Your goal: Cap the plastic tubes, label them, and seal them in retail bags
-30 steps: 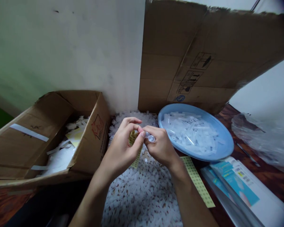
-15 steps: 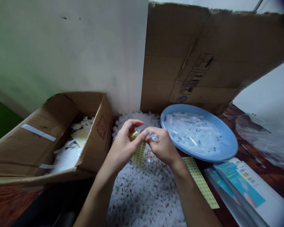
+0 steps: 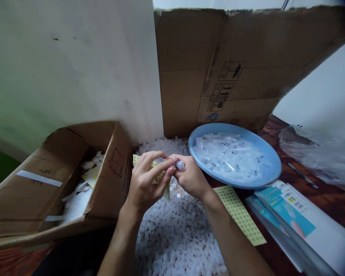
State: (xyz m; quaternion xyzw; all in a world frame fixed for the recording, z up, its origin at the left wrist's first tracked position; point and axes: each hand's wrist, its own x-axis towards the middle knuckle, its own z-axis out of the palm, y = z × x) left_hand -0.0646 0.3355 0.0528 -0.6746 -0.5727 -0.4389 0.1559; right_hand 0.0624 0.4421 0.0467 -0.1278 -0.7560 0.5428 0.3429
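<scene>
In the head view, my right hand (image 3: 192, 177) is closed around a clear plastic tube (image 3: 180, 165), its round end poking out by the thumb. My left hand (image 3: 143, 180) is bent close beside it, thumb and forefinger nearly together at the tube's end. A yellow sheet of small round stickers (image 3: 137, 158) passes behind the left fingers, which seem to hold it; the grip itself is hidden. Under both hands spreads a heap of small translucent plastic pieces (image 3: 178, 234).
A blue basin (image 3: 276, 168) of clear tubes stands right of my hands. Nearer lie another sticker sheet (image 3: 238, 212) and plastic-wrapped packets (image 3: 313, 226). An open cardboard box (image 3: 109, 180) with paper scraps is at left; a large carton (image 3: 189, 76) stands behind.
My left hand has turned, its fingers now reaching over toward the tube end. The sticker sheet has swung from hanging down to slanting behind that hand. The whole view has shifted slightly.
</scene>
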